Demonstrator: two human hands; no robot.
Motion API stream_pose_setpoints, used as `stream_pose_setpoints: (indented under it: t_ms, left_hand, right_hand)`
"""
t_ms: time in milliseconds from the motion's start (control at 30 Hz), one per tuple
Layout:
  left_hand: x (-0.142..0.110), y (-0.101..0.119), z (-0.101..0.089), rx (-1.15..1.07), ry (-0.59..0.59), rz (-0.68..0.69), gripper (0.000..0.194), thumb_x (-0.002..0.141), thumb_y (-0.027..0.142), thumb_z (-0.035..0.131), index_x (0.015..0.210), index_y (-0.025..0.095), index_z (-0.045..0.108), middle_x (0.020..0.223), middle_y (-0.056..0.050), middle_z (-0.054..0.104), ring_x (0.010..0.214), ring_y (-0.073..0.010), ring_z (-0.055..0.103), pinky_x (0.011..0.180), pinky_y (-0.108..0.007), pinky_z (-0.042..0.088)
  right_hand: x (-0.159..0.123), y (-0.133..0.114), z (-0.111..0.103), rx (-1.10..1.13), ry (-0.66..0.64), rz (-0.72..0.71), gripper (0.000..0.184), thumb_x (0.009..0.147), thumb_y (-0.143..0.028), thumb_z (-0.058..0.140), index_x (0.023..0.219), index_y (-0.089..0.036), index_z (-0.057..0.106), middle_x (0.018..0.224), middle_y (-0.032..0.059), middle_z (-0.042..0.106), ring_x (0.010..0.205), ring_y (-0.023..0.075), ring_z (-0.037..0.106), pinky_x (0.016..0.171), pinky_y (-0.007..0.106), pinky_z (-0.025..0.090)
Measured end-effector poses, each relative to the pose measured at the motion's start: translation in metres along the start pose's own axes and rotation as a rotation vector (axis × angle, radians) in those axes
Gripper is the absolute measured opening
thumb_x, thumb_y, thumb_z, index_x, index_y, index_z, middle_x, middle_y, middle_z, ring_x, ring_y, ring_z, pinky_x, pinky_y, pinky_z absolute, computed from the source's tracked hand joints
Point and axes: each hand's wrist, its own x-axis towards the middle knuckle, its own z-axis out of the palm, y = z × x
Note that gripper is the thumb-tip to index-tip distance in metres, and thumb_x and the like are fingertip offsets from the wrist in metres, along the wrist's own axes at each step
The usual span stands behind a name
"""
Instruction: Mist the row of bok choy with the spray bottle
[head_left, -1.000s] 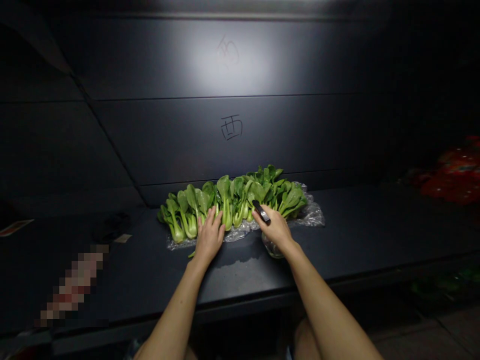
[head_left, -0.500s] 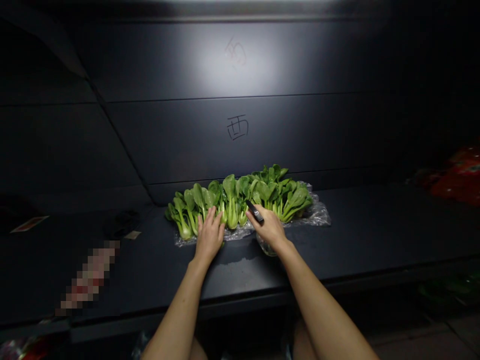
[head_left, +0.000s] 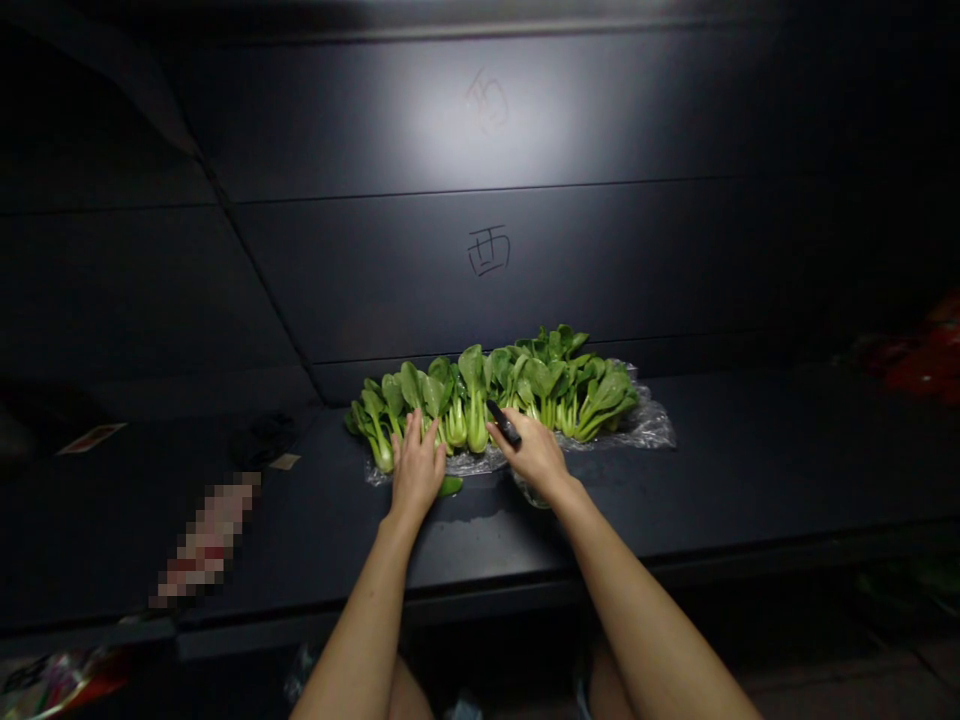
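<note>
A row of bok choy (head_left: 477, 410), leaves toward the back wall, lies on a clear plastic sheet (head_left: 654, 428) on the dark shelf. My left hand (head_left: 416, 467) rests palm down over stems in the row's left part, its fingers stretched out and apart. My right hand (head_left: 536, 455) is closed round a short black handle-like object (head_left: 504, 424) whose upper end points up and left; its lower part is hidden. That hand is over the stems right of the middle. A loose green leaf (head_left: 451, 486) lies just right of my left hand.
Behind stands a dark panel wall (head_left: 390, 260) with a handwritten character. At left are a blurred-out pale and red item (head_left: 210, 540), a small card (head_left: 286, 461) and a flat printed card (head_left: 91, 438). Red packaging (head_left: 926, 355) sits at far right. The shelf's front edge (head_left: 495, 590) runs near me.
The view has shifted slightly, so the shelf and bok choy appear farther right. More of the loose leaf shows beside my left hand. My right hand keeps hold of the black handle-like object.
</note>
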Motion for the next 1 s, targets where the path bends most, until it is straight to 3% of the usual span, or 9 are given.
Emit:
stream_pose_setpoints:
  t_ms: [233, 600, 1000]
  left_hand:
    - [-0.005, -0.008, 0.004, -0.019, -0.049, -0.026, 0.044, 0.091, 0.024, 0.041, 0.132, 0.014, 0.052, 0.148, -0.017, 0.04, 0.14, -0.0322, 0.031, 0.111, -0.06, 0.026]
    - [-0.003, -0.01, 0.008, -0.007, -0.11, -0.037, 0.048, 0.091, 0.023, 0.04, 0.138, 0.015, 0.045, 0.151, -0.016, 0.035, 0.142, -0.0307, 0.028, 0.111, -0.057, 0.026]
    - [-0.006, -0.016, 0.012, -0.132, -0.025, -0.026, 0.057, 0.09, 0.028, 0.042, 0.144, 0.01, 0.033, 0.148, -0.02, 0.038, 0.142, -0.0305, 0.028, 0.112, -0.055, 0.027]
  right_hand:
    - [0.0, -0.005, 0.001, -0.017, -0.011, 0.006, 0.037, 0.094, -0.048, 0.04, 0.11, -0.021, 0.061, 0.101, 0.0076, 0.071, 0.09, 0.0208, 0.066, 0.072, 0.026, 0.042]
    - [0.002, -0.005, 0.004, -0.019, 0.005, 0.037, 0.037, 0.094, -0.047, 0.04, 0.112, -0.021, 0.06, 0.102, 0.0082, 0.071, 0.092, 0.0221, 0.066, 0.072, 0.027, 0.042]
    - [0.001, -0.013, 0.003, -0.029, -0.02, 0.025, 0.036, 0.095, -0.047, 0.038, 0.105, -0.022, 0.061, 0.094, 0.0076, 0.072, 0.085, 0.0207, 0.066, 0.067, 0.025, 0.039]
